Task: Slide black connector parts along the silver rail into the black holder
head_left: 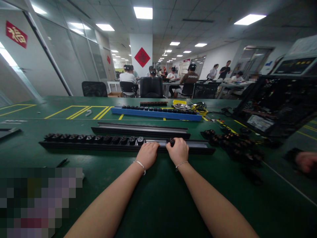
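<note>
A long black metal channel lies across the green table in front of me, its inside silvery. Several round black socket modules sit in a row along its left and middle part. My left hand is closed over the channel's front edge, just right of the last module. Between the fingertips of my right hand is a small black socket module, held over the channel's bare right stretch. Its lower part is hidden by my fingers. Behind lies a second black channel, with a silvery inside.
A loose heap of black modules lies to the right. Farther back are a blue channel with black modules and a yellow tray. A large open-fronted machine stands at right. Another person's hand shows at the right edge.
</note>
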{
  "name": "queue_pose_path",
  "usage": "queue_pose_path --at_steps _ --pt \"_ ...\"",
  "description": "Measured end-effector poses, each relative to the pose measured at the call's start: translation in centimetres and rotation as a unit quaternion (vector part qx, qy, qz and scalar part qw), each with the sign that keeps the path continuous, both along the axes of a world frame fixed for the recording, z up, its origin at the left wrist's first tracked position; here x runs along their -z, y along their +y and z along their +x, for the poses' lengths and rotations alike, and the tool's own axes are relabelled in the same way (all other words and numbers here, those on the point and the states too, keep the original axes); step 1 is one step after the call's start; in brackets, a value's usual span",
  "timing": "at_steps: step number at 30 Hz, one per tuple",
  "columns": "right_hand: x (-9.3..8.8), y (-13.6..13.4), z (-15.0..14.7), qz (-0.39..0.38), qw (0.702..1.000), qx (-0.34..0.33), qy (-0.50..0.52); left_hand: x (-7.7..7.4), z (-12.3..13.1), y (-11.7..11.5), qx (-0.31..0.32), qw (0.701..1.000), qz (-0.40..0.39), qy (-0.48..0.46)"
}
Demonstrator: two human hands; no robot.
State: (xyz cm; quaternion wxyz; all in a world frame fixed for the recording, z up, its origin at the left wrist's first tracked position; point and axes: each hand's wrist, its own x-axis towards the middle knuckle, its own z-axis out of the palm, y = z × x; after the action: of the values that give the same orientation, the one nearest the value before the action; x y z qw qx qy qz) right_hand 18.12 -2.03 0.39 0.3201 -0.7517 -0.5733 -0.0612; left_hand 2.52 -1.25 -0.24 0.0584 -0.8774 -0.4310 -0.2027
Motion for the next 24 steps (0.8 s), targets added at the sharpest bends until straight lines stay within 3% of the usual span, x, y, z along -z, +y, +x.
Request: queue_pose_path --at_steps 24 --pt "-0.5 -0.12 0.14 -0.006 1.0 0.013 0.007 -0.21 0.0 -0.05 -0.008 1.0 -0.017 -0.001"
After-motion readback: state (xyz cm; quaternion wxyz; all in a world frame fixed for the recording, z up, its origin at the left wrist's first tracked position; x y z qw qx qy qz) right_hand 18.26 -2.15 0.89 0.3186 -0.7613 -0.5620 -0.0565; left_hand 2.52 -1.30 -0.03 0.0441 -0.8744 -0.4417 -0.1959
